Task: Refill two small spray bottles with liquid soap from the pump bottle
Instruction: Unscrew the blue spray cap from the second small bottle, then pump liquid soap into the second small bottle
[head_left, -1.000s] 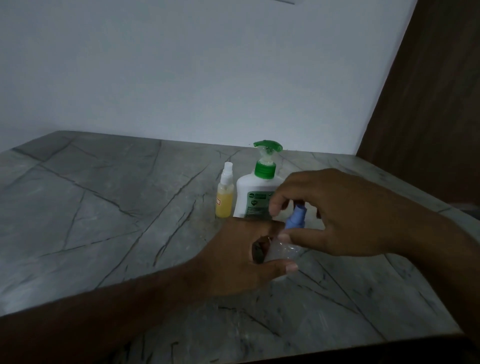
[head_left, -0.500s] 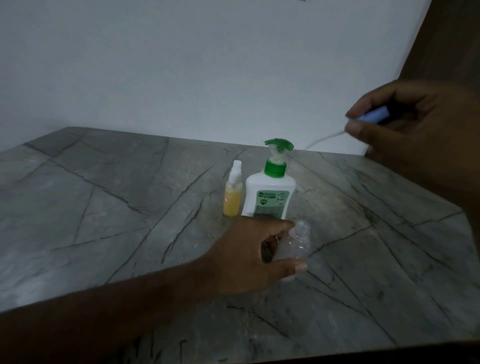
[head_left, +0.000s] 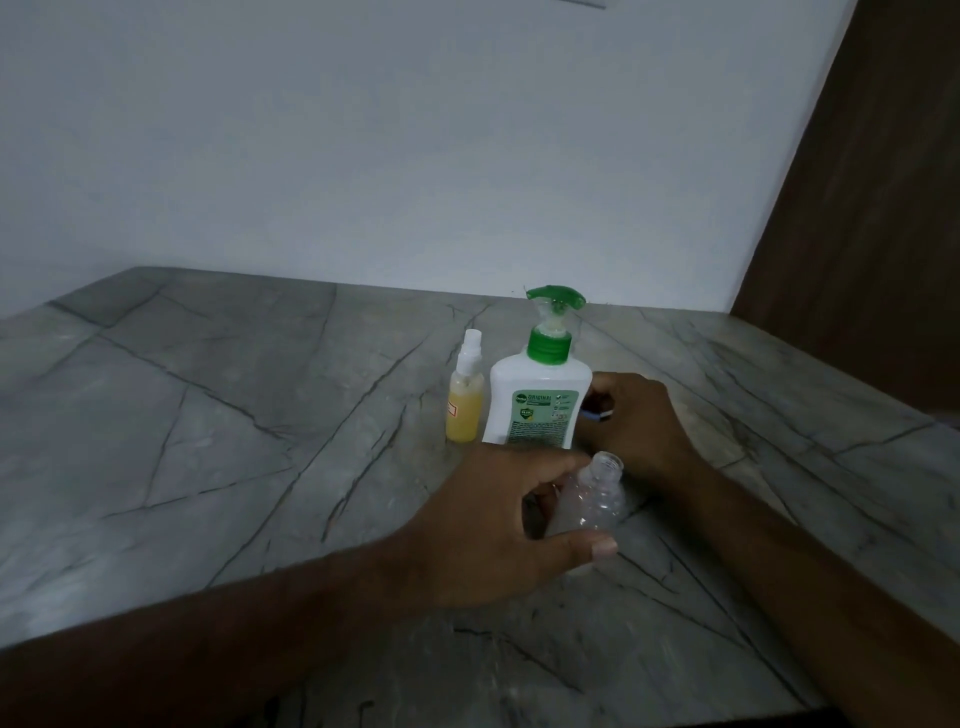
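Note:
My left hand (head_left: 493, 519) grips a clear small spray bottle (head_left: 589, 501) on the grey stone counter (head_left: 208, 441); its neck is open, with no cap on it. Just behind it my right hand (head_left: 631, 423) holds the blue spray cap (head_left: 597, 414) low beside the white pump bottle (head_left: 535, 402), which has a green pump head. Only a sliver of the cap shows between the fingers. A second small spray bottle (head_left: 465, 400) with yellow liquid and a white cap stands left of the pump bottle.
A white wall (head_left: 415, 156) rises behind the counter, and a dark brown wooden panel (head_left: 872, 208) stands at the right. The counter's front edge (head_left: 779, 714) runs along the bottom right.
My right hand pulled the blue spray cap off the clear bottle, lifted it up to the right, then brought it down beside the pump bottle. My left hand kept its grip on the clear bottle.

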